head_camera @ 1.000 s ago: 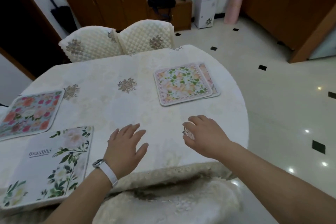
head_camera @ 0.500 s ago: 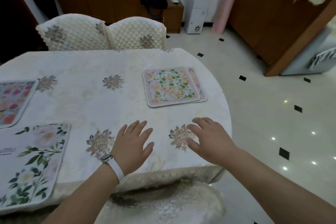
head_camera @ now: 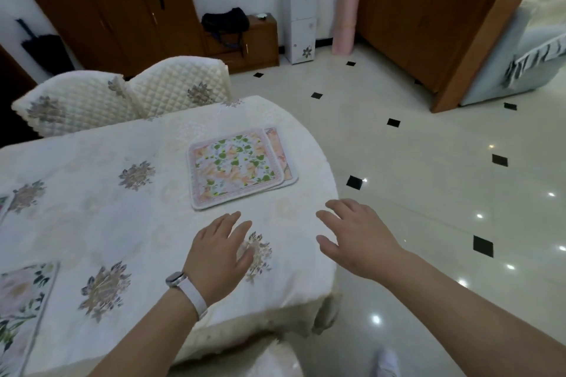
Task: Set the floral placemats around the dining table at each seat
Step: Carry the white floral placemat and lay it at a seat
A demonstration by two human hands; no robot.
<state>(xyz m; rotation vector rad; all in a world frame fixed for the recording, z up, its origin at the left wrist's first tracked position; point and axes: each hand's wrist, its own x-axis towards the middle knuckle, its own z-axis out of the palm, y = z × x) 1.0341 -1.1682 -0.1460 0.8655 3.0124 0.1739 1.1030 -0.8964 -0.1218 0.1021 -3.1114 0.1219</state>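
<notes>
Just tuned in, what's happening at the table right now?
A person is laying floral placemats on a dining table. Both hands are empty and open: the left hand over the cloth, the right hand near the table's rounded end. Just beyond them lies a stack of placemats, one peeking out beneath the top one. Another placemat sits at the near left edge.

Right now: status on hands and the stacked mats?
Left hand open, empty, over the tablecloth. Right hand open, empty, at the table's edge. Two stacked mats untouched just ahead. Nothing between hands and the stack.
</notes>
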